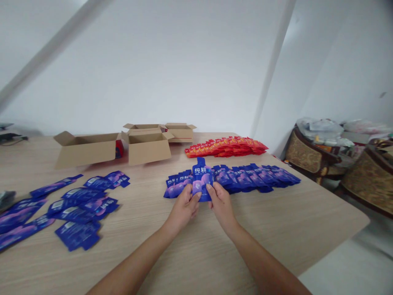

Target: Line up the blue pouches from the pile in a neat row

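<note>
Between my two hands a blue pouch (202, 177) is held upright, its printed front facing me. My left hand (186, 205) pinches its lower left edge, thumb in front. The lower right edge is gripped by my right hand (220, 200) in the same way. Just behind the pouch, a row of overlapping blue pouches (251, 177) lies across the table (172, 254); the held pouch and my fingers hide part of it. Loose blue pouches (81, 209) are scattered to the left of my hands, several with their backs up.
Farther back lies a fanned row of red pouches (227, 146). Open cardboard boxes (149, 147) stand at the back left, and a red item (119, 149) shows beside one. Patterned chairs (310, 151) with plastic bags (321, 130) stand beyond the table's right edge.
</note>
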### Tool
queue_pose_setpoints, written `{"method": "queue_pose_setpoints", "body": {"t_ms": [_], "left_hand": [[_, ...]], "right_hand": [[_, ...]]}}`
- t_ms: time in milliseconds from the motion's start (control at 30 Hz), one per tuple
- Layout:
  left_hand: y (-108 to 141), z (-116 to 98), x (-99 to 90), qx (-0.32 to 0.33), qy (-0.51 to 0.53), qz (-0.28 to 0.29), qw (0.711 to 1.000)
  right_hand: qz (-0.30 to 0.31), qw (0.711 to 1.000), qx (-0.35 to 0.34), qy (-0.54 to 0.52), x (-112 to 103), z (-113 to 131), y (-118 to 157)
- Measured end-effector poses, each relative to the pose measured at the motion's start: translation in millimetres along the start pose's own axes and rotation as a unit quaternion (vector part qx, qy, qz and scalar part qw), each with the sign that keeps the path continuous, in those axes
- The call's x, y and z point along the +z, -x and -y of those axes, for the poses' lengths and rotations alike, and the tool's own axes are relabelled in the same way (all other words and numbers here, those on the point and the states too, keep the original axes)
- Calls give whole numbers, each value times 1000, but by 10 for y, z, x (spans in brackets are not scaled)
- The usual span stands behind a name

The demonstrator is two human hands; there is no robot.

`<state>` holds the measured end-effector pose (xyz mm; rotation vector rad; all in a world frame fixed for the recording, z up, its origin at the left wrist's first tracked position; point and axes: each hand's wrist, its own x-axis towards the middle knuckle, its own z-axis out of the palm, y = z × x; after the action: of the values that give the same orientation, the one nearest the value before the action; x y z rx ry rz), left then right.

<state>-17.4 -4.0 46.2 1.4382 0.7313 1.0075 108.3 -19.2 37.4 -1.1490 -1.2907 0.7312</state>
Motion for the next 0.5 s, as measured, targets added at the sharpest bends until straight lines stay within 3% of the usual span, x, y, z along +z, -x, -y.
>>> {"method": "queue_pose_setpoints", "body": {"t_ms": [67, 167, 267, 333, 400, 500], "left_hand": [[8, -50, -14, -16, -23, 14, 999], [-33, -177, -227, -33, -105, 12, 994], [-124, -297, -674, -46, -230, -35, 972], [-183, -328, -1012, -40, -319, -94, 942], [-224, -311, -1299, -52, -381, -133, 914], [-250, -233, -1559, -80, -419, -145, 893]], "right_hand": [[-13, 999, -14, 39, -109, 66, -37], [-56, 991, -29, 117, -514, 124, -221], [-81, 969, -13, 233, -1083, 86, -487], [-52, 940, 8, 337, -1401, 29, -630], [-13, 912, 19, 409, -1589, -31, -717], [11, 880, 14, 474, -1645, -117, -775]]}}
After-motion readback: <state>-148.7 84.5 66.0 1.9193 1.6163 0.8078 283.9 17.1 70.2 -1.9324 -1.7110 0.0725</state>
